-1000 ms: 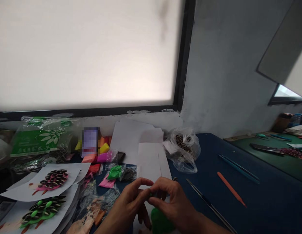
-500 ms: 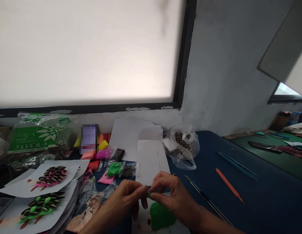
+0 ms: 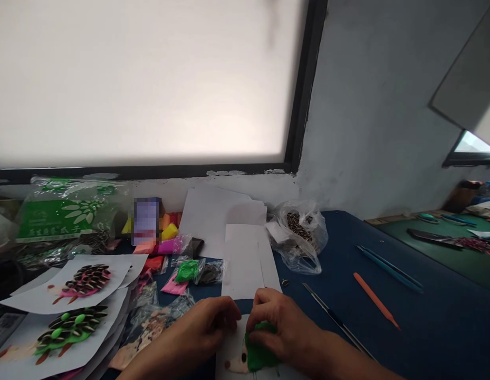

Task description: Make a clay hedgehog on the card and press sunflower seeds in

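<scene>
A sheet of white paper (image 3: pixel 231 351) lies in front of me with a clay hedgehog shape on it. It has a pale face (image 3: pixel 237 363) with dark dots and a green clay body (image 3: pixel 260 354). My right hand (image 3: pixel 282 327) is over that body, thumb and fingers pinched together at the green clay. Whether a small separate piece is between them is hidden. At the sheet's left edge, my left hand (image 3: pixel 211 324) has its fingers curled in, and what they hold, if anything, cannot be seen.
Left are finished hedgehog pictures (image 3: pixel 70 348) with dark seeds. Behind them stand clay packets (image 3: pixel 187 270) and a green bag (image 3: pixel 55 219). A plastic bag of seeds (image 3: pixel 298 232) sits by the wall. A craft knife (image 3: pixel 327 311), orange tool (image 3: pixel 375 301) and blue tweezers (image 3: pixel 391 269) lie right.
My hands have moved apart. The right has come down from holding a small green piece in the air to the green body. The left has drawn slightly back, fingers curled.
</scene>
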Motion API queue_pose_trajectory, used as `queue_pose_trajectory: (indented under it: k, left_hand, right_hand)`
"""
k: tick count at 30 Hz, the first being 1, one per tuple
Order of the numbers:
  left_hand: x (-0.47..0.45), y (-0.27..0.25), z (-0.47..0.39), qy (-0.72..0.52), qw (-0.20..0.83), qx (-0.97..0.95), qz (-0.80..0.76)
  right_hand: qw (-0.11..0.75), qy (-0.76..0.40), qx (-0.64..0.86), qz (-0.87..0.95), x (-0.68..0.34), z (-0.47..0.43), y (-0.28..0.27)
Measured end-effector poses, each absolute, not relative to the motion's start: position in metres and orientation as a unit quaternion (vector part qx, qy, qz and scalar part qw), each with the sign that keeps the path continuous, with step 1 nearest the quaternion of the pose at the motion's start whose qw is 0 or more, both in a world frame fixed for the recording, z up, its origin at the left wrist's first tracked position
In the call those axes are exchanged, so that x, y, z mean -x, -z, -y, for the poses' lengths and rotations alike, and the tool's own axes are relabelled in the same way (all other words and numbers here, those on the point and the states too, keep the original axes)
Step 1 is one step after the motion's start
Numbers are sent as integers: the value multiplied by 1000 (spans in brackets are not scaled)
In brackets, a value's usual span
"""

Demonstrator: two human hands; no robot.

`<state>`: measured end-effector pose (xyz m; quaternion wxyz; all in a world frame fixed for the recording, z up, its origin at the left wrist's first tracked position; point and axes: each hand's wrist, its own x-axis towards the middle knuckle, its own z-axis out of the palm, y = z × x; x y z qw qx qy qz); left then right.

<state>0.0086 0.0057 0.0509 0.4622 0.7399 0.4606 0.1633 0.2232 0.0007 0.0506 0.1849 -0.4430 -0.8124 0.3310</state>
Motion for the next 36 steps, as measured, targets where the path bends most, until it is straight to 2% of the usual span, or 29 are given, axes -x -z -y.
queue_pose_trajectory:
  k: [4, 7, 11, 15, 21, 27, 36]
  left_hand:
    - [-10, -51, -8, -176, 457, -744, -454]
    - [-13, -58, -8, -209, 447, -734, -467]
    - [-21, -65, -5, -209, 543, -672, -459]
    - [-28, -58, -8, -253, 636, -594, -423]
    - [-31, -51, -10, -273, 673, -551, -410]
    - [-31, -49, -9, -275, 682, -538, -412]
    - [-30, -48, -9, -264, 672, -554, -414]
  right_hand:
    - [182, -325, 434, 820, -224, -1, -54]
    - [233, -342, 427, 804, -224, -1, -54]
    - [335, -357, 389, 780, -224, 0, -52]
    - [388, -360, 360, 768, -222, 1, -53]
    - [406, -403, 331, 750, -222, 0, -52]
    - [432, -366, 329, 756, -223, -1, -51]
    - [429, -379, 305, 761, -224, -3, -45]
